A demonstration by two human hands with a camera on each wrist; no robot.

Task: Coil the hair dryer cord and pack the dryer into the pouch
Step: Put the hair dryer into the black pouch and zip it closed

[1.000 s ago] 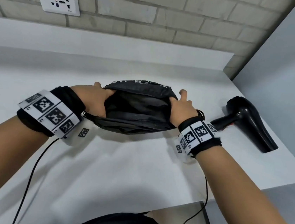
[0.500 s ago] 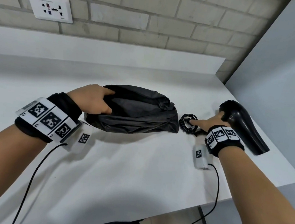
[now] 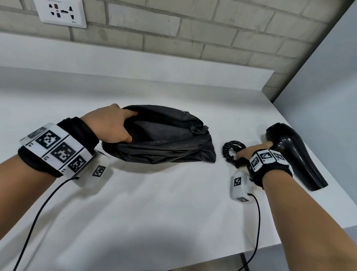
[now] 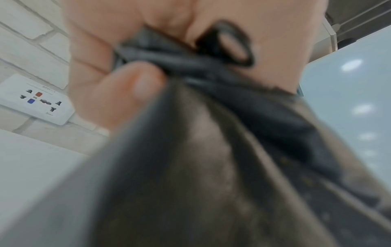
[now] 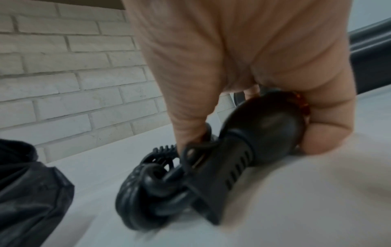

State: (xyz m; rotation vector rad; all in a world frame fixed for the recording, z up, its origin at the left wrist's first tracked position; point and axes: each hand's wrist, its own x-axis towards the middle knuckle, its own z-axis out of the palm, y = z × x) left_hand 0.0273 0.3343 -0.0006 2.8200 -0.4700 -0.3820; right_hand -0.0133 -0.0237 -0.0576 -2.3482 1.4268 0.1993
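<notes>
Right of the pouch, the right hand is now closing round the dryer handle w/ coiled cord (pouch let go); left hand is still pinching the pouch mouth open on the desk. Packing is coming next.

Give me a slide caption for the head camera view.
Left hand holds the pouch open; right hand grasps the hair dryer handle beside its coiled cord.

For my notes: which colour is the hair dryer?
Glossy black hair dryer, clearest in the head view.
</notes>
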